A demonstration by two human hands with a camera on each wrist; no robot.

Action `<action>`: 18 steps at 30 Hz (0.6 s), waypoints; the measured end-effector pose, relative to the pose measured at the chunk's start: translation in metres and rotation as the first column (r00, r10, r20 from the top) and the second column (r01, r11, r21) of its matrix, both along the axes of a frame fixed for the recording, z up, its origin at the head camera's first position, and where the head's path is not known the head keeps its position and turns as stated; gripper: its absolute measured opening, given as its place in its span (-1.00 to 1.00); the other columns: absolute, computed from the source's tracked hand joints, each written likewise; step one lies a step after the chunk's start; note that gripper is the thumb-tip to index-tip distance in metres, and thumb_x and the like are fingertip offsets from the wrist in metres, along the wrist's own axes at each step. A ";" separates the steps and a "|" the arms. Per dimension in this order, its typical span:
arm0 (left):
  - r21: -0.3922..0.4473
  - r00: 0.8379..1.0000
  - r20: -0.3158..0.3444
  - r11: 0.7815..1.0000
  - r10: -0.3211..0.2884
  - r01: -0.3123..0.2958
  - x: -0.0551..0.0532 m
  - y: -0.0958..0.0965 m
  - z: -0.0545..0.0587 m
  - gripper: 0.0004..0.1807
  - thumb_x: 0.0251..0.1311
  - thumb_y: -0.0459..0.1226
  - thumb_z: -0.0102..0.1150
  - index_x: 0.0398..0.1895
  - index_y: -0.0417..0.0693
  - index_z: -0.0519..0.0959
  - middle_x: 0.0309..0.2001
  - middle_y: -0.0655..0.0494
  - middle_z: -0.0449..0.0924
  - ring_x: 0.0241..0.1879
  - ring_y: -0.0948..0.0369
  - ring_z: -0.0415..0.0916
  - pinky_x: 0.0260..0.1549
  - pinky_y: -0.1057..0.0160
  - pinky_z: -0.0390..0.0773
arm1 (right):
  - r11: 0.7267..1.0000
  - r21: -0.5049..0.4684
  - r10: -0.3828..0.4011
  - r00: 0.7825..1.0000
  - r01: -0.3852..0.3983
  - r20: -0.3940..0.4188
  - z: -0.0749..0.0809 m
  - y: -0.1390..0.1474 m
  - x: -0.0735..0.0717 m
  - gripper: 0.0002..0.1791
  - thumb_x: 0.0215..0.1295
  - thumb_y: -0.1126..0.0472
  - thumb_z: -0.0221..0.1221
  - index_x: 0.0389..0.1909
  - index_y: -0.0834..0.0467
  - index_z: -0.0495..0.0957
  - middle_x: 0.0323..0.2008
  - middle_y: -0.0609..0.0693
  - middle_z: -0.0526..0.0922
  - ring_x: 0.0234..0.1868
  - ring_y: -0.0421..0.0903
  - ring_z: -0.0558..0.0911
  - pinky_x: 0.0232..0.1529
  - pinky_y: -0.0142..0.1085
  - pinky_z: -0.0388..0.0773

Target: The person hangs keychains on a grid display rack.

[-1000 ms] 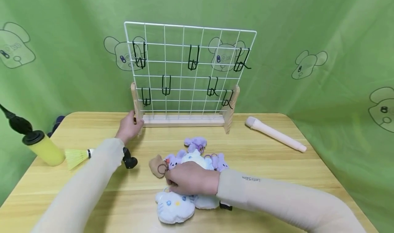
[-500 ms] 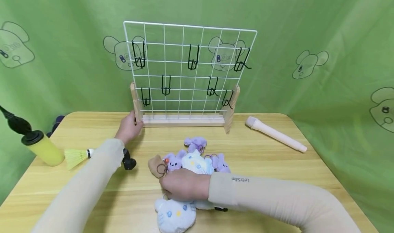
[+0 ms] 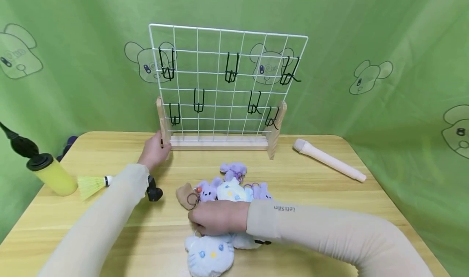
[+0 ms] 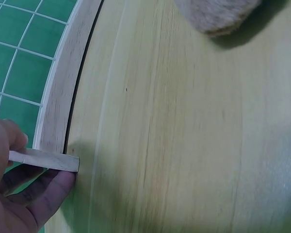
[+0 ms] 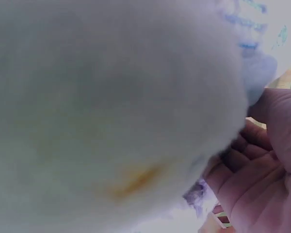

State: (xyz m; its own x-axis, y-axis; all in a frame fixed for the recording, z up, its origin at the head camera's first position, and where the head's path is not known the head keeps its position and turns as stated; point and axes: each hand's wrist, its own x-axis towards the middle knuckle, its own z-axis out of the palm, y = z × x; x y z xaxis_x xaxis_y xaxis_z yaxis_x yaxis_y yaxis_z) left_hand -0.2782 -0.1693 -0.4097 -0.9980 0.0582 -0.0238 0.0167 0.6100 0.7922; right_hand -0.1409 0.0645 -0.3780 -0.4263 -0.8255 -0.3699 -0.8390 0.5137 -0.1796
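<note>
In the head view my left hand [image 3: 154, 150] grips the left wooden side leg [image 3: 163, 120] of a white wire grid rack [image 3: 220, 81]. The left wrist view shows the thumb above the leg's foot [image 4: 48, 159] and fingers below it. My right hand [image 3: 218, 217] is over a cluster of plush keychains, fingers curled at the top of a white cat plush keychain [image 3: 210, 254] with blue eyes and a yellow nose. White plush [image 5: 111, 97] fills much of the right wrist view beside the curled fingers. The fingertips are partly hidden.
Black hooks [image 3: 231, 67] hang on the grid. Purple plush keychains [image 3: 209, 190], another white cat plush [image 3: 231, 190] and a brown plush [image 3: 186, 195] lie around the right hand. A pink microphone [image 3: 329, 161] is right; a shuttlecock [image 3: 93, 186] and yellow pump [image 3: 55, 177] are left.
My right hand has shifted slightly left and nearer to me, and the front white cat plush has moved a little toward the table's near edge. My left hand stays on the rack.
</note>
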 end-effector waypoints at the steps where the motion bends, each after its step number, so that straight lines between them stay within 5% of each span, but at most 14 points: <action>1: 0.006 1.000 0.001 1.000 -0.001 0.001 0.000 -0.001 0.000 -0.36 0.53 -0.32 -0.10 0.58 -0.41 0.08 0.37 -0.55 0.40 -0.08 -0.11 0.66 -0.28 0.25 0.79 | 1.000 0.011 0.022 1.000 -0.022 -0.005 0.000 0.000 -0.001 -0.84 0.53 0.21 0.15 -0.33 0.04 0.55 -0.55 -0.21 0.46 -0.54 -0.34 0.44 -0.52 -0.60 0.41; 8: 0.019 1.000 -0.005 1.000 -0.012 0.012 0.000 -0.003 -0.001 -0.39 0.53 -0.32 -0.06 0.53 -0.42 0.15 0.26 -0.54 0.48 -0.16 -0.08 0.69 -0.36 0.28 0.79 | 0.982 0.070 0.179 0.982 -0.174 -0.064 0.001 -0.004 -0.005 -0.90 0.50 0.16 0.19 -0.25 0.05 0.60 -0.47 -0.20 0.56 -0.51 -0.38 0.47 -0.48 -0.63 0.43; 14: 0.009 0.999 -0.046 1.000 -0.022 0.023 0.001 -0.005 0.000 -0.42 0.53 -0.31 -0.01 0.48 -0.47 0.23 0.20 -0.53 0.52 -0.02 -0.22 0.69 -0.25 0.24 0.84 | 0.979 0.037 0.203 0.977 -0.201 -0.059 0.002 -0.005 -0.009 -0.90 0.47 0.20 0.22 -0.30 0.05 0.61 -0.56 -0.22 0.51 -0.57 -0.39 0.42 -0.54 -0.67 0.38; 18: 0.018 0.998 -0.053 0.999 -0.035 0.036 0.002 -0.007 0.001 -0.41 0.52 -0.31 0.03 0.48 -0.48 0.24 0.17 -0.52 0.54 -0.01 -0.22 0.67 -0.21 0.23 0.84 | 0.990 -0.025 0.140 0.989 -0.139 0.043 0.003 -0.001 -0.011 -0.89 0.50 0.26 0.16 -0.28 0.07 0.61 -0.53 -0.22 0.49 -0.53 -0.38 0.40 -0.50 -0.67 0.36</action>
State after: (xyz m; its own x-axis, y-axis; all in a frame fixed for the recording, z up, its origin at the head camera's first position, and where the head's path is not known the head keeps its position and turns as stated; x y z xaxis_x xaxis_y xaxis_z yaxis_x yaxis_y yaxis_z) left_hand -0.2767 -0.1768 -0.4090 -0.9952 0.0931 0.0302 0.0799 0.5934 0.8009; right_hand -0.1521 0.0631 -0.3747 -0.2899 -0.8836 -0.3676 -0.8929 0.3880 -0.2285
